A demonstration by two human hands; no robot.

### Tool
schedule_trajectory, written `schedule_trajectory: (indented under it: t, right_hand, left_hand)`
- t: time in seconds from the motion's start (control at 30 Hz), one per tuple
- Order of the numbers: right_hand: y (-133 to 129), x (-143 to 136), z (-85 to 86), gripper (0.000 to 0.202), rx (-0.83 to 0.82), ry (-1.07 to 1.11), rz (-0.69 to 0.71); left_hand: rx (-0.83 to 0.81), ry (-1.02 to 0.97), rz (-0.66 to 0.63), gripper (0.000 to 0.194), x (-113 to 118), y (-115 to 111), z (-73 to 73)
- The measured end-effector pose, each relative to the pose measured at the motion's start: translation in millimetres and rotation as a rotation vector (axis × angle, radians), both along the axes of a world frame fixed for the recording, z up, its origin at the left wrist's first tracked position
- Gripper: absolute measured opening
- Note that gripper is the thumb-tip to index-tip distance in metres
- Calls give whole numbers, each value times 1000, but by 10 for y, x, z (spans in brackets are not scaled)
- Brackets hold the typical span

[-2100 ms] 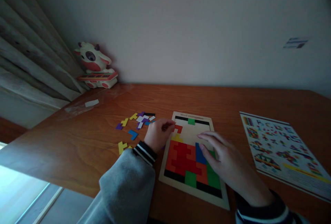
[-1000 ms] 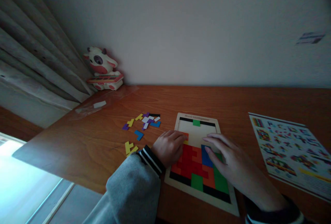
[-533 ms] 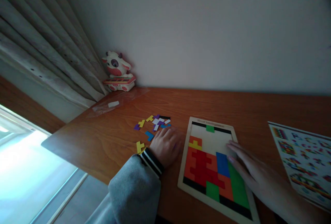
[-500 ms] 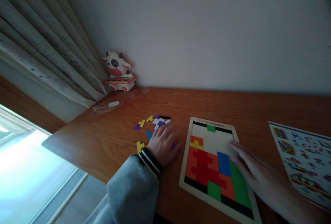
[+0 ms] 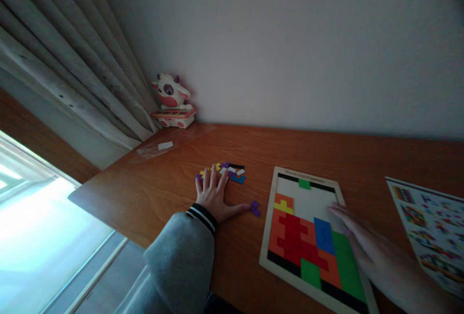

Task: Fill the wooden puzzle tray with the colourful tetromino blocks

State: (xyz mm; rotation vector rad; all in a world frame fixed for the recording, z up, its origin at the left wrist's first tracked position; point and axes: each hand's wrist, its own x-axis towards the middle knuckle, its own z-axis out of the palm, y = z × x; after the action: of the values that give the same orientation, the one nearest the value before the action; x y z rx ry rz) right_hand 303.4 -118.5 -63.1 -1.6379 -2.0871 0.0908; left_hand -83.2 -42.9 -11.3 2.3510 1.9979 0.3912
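My left hand (image 5: 214, 199) is spread over the loose puzzle pieces, its fingers apart. Its thumb tip reaches a purple piece (image 5: 255, 208) that lies apart from the others. Beyond the fingertips are purple, white and yellow pieces, a black bar (image 5: 237, 166) and a blue piece (image 5: 238, 178); my hand hides part of the pile. My right hand (image 5: 366, 241) rests with stretched fingers along the right side of the wooden puzzle board (image 5: 266, 241). Red, orange, green, blue, yellow and black pieces fill its lower part; bare tray shows in the upper part.
A printed pattern sheet (image 5: 427, 227) lies right of the board. At the back left corner stands a toy cow with a keyboard (image 5: 174, 106). Clear plastic wrap (image 5: 148, 150) lies before it, near a curtain (image 5: 72, 63) and the table's left edge.
My left hand has shifted left and spread its fingers, leaving the purple piece at its thumb tip. The blue piece now shows beyond it. My right hand stays on the board; the view has shifted slightly.
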Motion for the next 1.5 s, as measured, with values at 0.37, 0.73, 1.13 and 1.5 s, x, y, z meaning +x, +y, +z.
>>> schedule_trajectory:
  t: [0.37, 0.73, 1.13, 1.5]
  right_hand:
    - [8, -94, 75, 45, 32, -14, 13]
    - [25, -127, 146, 48, -9, 15, 0]
    - [23, -87, 107, 53, -32, 7, 0]
    - [-22, -146, 219, 51, -117, 3, 26]
  left_hand:
    - [-92, -18, -202, 103, 161, 441, 86]
    - [-95, -25, -229, 94, 97, 212, 182]
    - [12, 31, -475, 44, 344, 23, 113]
    - [127, -7, -436, 34, -99, 50, 97]
